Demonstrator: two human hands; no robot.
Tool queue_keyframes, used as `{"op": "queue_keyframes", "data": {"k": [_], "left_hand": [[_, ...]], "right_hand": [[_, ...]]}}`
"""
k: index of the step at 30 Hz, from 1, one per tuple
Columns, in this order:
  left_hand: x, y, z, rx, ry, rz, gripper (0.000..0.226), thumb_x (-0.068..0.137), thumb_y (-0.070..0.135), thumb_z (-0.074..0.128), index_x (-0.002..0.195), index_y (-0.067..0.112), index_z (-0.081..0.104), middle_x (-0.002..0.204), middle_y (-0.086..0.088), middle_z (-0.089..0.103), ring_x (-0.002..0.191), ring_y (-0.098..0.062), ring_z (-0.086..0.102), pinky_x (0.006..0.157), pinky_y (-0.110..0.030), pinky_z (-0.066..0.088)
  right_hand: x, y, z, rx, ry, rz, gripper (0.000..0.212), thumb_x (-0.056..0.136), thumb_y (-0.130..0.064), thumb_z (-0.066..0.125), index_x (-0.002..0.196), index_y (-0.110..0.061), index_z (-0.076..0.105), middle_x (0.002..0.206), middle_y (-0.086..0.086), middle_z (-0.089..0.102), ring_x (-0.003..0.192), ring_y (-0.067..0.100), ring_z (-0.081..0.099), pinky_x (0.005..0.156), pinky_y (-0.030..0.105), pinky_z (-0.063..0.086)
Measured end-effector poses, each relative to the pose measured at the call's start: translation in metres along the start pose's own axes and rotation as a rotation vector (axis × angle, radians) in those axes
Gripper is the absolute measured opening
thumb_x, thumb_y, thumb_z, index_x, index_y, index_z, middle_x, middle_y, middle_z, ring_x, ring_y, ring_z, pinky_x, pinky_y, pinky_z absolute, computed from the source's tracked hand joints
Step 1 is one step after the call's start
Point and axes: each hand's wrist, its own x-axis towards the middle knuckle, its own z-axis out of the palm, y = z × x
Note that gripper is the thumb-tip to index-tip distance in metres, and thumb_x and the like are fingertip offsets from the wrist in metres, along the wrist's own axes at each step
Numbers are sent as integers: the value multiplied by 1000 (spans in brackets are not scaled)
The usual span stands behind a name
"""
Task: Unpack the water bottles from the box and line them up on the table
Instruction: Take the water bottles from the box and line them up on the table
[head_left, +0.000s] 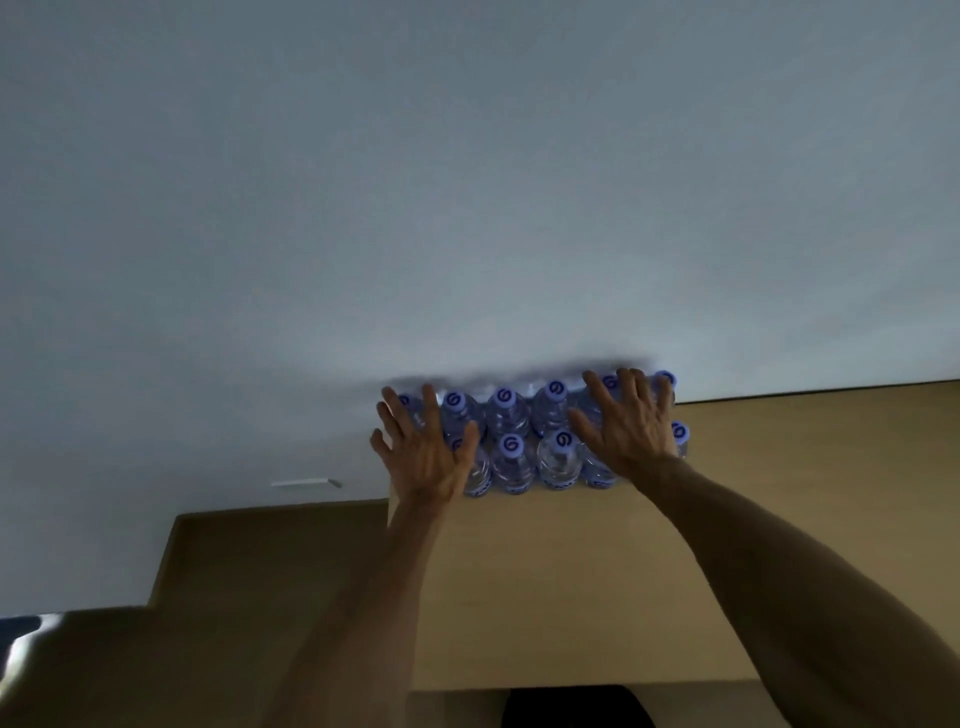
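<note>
Box flap (545, 597) nearest; both hands spread flat over the bottles (511, 457), gripping nothing.
Left hand (426, 457) and right hand (626, 431) apart, over the ends of two tight rows against the wall (467, 208); a nudge could topple them like dominoes.

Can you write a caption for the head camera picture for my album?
Two open hands, left hand and right hand, spread over two rows of water bottles against the wall.

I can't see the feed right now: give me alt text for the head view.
Both hands, left hand and right hand, reach forward with spread fingers over two rows of clear water bottles with blue caps. The bottles stand against a pale wall on a tan surface.
</note>
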Motion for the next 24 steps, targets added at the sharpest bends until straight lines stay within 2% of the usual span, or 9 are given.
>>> {"op": "queue_keyframes", "data": {"k": [3,5,9,14,18,22,24], "left_hand": [[4,9,1,-11,46,12,87,84,77,12,155,26,16,161,-24,5,148,-40,11,113,-57,19],[6,21,3,-52,13,-19,91,82,79,14,155,26,17,160,-26,3,148,-41,6,113,-56,18],[8,29,8,-50,-2,-46,93,81,81,22,154,24,20,159,-30,1,147,-45,4,112,-55,21],[12,28,5,-30,6,-31,91,83,77,36,155,24,20,158,-32,2,147,-47,5,113,-56,18],[6,28,8,-18,-29,-45,92,83,80,27,155,24,17,158,-33,2,147,-47,4,113,-56,17],[7,26,2,-26,-41,-35,93,83,81,25,156,25,10,159,-30,-3,148,-44,0,115,-59,12],[6,20,-2,-35,-19,-70,91,84,80,25,156,26,8,160,-27,-3,148,-42,0,115,-60,12]], "right_hand": [[3,-16,-2,75,43,104,74,87,-72,16,133,-25,48,132,13,46,127,32,39,110,57,19],[3,-28,0,81,3,177,75,87,-73,13,123,-23,56,130,14,44,125,33,40,112,58,16],[4,-35,2,44,5,225,82,86,-74,6,115,-21,61,122,16,46,119,35,45,111,58,16],[7,-38,-7,90,-30,232,71,88,-69,22,120,-18,59,131,21,42,129,39,34,113,60,11],[1,-33,1,97,-56,233,79,87,-72,19,132,-16,51,150,26,29,144,41,16,114,60,1],[1,-33,1,142,20,267,80,85,-76,21,133,-18,47,155,27,19,146,42,7,115,60,0],[2,-31,-1,205,63,346,81,84,-78,21,137,-21,42,157,27,14,147,42,4,115,59,1]]}}
